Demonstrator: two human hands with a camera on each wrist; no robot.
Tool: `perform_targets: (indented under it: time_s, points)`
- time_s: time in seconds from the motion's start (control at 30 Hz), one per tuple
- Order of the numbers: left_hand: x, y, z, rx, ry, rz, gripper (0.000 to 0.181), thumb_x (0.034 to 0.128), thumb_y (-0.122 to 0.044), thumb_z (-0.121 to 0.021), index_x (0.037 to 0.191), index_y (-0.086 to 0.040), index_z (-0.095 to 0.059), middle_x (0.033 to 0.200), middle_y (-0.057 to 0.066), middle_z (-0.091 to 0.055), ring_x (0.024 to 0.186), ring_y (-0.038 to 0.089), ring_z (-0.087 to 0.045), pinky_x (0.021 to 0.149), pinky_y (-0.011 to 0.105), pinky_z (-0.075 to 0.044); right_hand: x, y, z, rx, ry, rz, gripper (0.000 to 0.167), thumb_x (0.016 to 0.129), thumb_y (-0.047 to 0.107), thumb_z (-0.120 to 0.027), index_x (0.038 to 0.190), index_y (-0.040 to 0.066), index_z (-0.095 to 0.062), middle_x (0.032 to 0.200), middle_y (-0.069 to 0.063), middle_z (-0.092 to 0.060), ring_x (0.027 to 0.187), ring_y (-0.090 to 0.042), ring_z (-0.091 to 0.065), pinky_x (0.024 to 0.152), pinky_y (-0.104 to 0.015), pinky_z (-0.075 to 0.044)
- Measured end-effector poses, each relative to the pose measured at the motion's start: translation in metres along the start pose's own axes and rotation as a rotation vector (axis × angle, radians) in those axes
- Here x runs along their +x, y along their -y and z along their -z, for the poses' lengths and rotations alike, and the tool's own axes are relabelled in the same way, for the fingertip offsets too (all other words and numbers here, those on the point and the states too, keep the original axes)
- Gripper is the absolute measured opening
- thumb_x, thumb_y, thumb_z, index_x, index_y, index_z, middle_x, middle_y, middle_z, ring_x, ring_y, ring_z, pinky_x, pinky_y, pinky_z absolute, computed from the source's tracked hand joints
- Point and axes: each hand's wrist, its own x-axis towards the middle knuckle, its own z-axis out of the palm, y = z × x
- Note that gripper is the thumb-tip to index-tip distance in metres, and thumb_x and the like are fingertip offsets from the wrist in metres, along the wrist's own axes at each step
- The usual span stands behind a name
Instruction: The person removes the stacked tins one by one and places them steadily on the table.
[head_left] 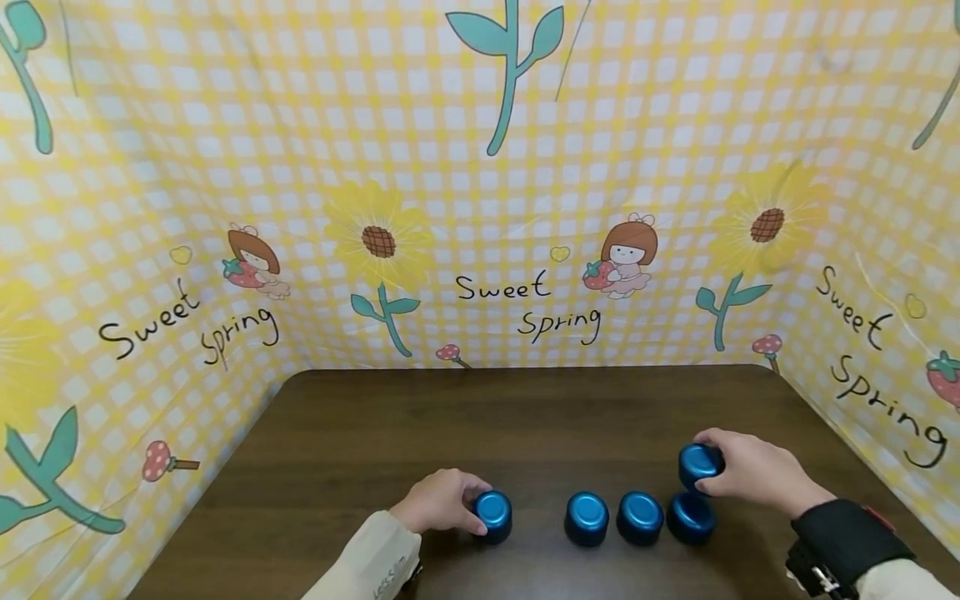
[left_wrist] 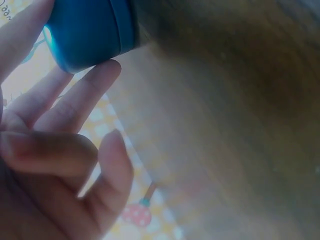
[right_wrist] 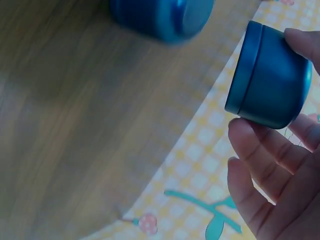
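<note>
My left hand [head_left: 444, 502] pinches a small blue metallic tin [head_left: 492, 517] between thumb and fingers, left of the others. In the left wrist view this tin [left_wrist: 90, 32] has its rimmed end facing the table, and the lower fingers are curled free of it. Further right, my right hand [head_left: 757, 471] grips another blue tin [head_left: 699, 468] by its sides. The right wrist view shows that held tin [right_wrist: 272, 77] raised off the table, with a second tin [right_wrist: 165, 17] partly in view. Three matching tins stand in a row: left [head_left: 587, 518], middle [head_left: 641, 517] and right [head_left: 691, 518], the last just below the raised one.
The dark wooden table [head_left: 465, 425] carries all the tins. A yellow checked cloth [head_left: 480, 200] with flowers and lettering hangs along its back and both sides. A black band [head_left: 851, 533] wraps the right wrist.
</note>
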Motion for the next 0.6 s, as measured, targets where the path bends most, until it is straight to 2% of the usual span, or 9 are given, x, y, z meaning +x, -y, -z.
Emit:
perform_targets:
  time_s: [0.3, 0.6]
  points:
    - [0.000, -0.001, 0.000, 0.014, -0.006, -0.001, 0.044, 0.0700, -0.021, -0.086, 0.109, -0.009, -0.070, 0.097, 0.003, -0.072, 0.086, 0.016, -0.065, 0.077, 0.043, -0.051, -0.011, -0.028, 0.015, -0.051, -0.002, -0.010, 0.058, 0.073, 0.034, -0.080, 0.114, -0.002, -0.060, 0.095, -0.009, -0.065, 0.079, -0.021, -0.061, 0.063, -0.037, -0.048]
    - [0.001, 0.000, -0.001, -0.013, -0.006, -0.007, 0.043, 0.0703, -0.019, -0.086, 0.109, -0.007, -0.070, 0.096, 0.003, -0.071, 0.087, 0.017, -0.065, 0.079, 0.044, -0.051, -0.020, -0.044, 0.018, -0.050, 0.015, -0.039, 0.058, 0.074, 0.032, -0.080, 0.113, -0.005, -0.059, 0.095, -0.010, -0.065, 0.081, -0.022, -0.062, 0.065, -0.037, -0.047]
